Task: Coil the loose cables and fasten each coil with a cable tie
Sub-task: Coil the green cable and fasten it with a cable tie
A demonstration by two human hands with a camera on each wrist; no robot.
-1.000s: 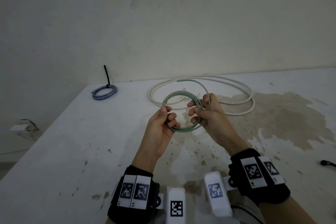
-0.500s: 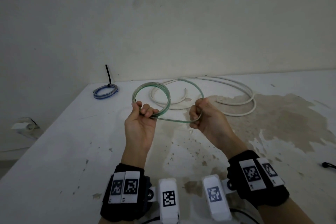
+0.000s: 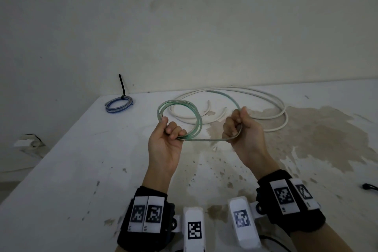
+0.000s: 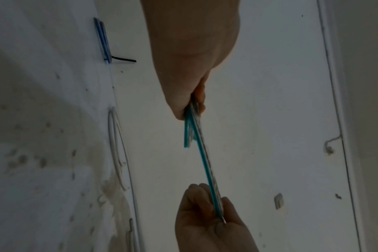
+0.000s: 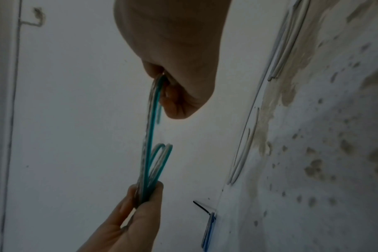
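Above the stained white table (image 3: 61, 170), the left hand (image 3: 163, 143) pinches a small coil of green cable (image 3: 190, 120), its fingers curled round the loops. The right hand (image 3: 243, 137) is clenched round the same cable's free run, whose tail arcs past its thumb. A loose white cable (image 3: 272, 104) lies behind. At the far left corner rests a blue coil (image 3: 118, 104), seemingly fastened with a black cable tie (image 3: 122, 86).
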